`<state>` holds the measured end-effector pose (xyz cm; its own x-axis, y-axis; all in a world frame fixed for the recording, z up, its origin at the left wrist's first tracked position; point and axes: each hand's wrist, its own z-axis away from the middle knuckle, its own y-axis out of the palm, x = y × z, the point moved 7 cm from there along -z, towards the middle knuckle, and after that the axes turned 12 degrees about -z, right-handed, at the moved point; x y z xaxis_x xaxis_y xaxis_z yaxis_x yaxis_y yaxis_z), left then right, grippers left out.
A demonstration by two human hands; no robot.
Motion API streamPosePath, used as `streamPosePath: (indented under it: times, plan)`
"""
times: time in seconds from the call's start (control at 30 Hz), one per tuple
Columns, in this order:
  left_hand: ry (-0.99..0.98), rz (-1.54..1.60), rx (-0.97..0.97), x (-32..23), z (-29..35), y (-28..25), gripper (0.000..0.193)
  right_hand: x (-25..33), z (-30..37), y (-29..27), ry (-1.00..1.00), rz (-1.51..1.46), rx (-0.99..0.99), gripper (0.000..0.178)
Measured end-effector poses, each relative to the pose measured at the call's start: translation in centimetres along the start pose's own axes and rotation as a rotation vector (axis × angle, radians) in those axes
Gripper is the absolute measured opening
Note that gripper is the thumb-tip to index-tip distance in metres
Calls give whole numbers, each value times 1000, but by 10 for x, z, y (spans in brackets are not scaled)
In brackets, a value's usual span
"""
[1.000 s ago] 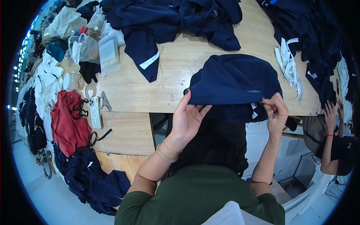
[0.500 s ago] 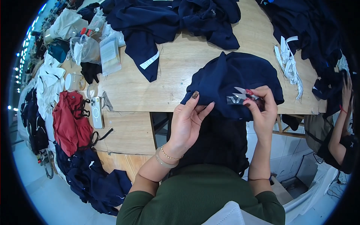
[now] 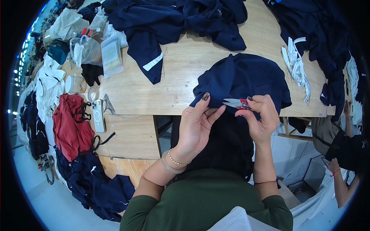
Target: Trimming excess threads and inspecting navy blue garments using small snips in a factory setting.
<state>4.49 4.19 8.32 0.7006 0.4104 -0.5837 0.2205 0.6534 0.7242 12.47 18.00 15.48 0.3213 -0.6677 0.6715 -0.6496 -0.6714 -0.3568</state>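
Navy garment (image 3: 250, 77): near-left edge pinched in left hand (image 3: 194, 125); right hand (image 3: 263, 120), fingers closed round red-handled snips (image 3: 243, 102), long axis left-right, blades pointing toward left hand.

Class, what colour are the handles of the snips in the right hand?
The handles are red, seen best in the head view.

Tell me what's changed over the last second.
The right hand let go of the right end of the navy garment, moved left and now aims red-handled thread snips toward the left hand. The left hand remains at the garment's edge; phone and red garment stayed put.
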Motion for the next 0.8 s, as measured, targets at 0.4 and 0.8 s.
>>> streamPosePath:
  times: [0.4, 0.8]
  plan:
    - [-71, -24, -52, 0, -2, 3, 26, 0, 0, 0, -49, 25, -28, 34]
    - [-82, 16, -47, 3, -3, 7, 24, 9, -5, 7, -138, 118, -31, 36]
